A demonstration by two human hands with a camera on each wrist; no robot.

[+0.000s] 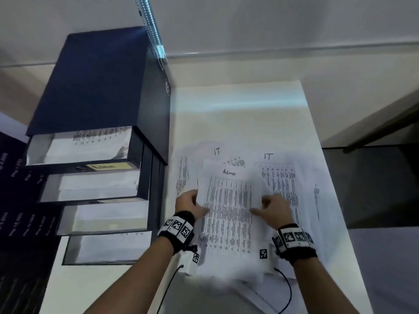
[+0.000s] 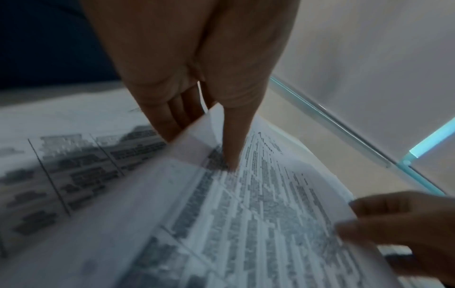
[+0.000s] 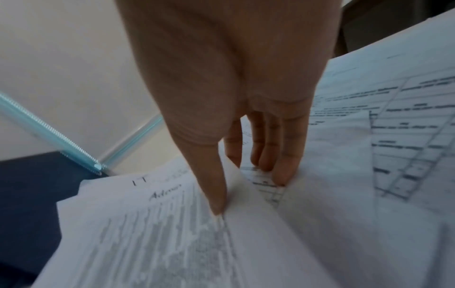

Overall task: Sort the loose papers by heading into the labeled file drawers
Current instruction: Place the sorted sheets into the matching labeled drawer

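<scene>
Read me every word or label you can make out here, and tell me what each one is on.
"Admin": handwritten heading on the sheet both hands hold.
"IT": heading on the sheet behind it.
"IT": heading on the right sheet.
"Admin", blurred: yellow label on the top drawer.
Unreadable: printed tables, other drawer labels, dark poster text at left.

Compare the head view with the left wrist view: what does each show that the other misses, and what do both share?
Only the head view shows the dark file cabinet with its four open drawers, the yellow Admin label on the top drawer, and the two IT papers on the table.

Only the left wrist view shows the left hand's fingers tucked under the sheet's edge while the thumb presses on top.

Both show the Admin paper, gripped by the left hand and the right hand.
</scene>
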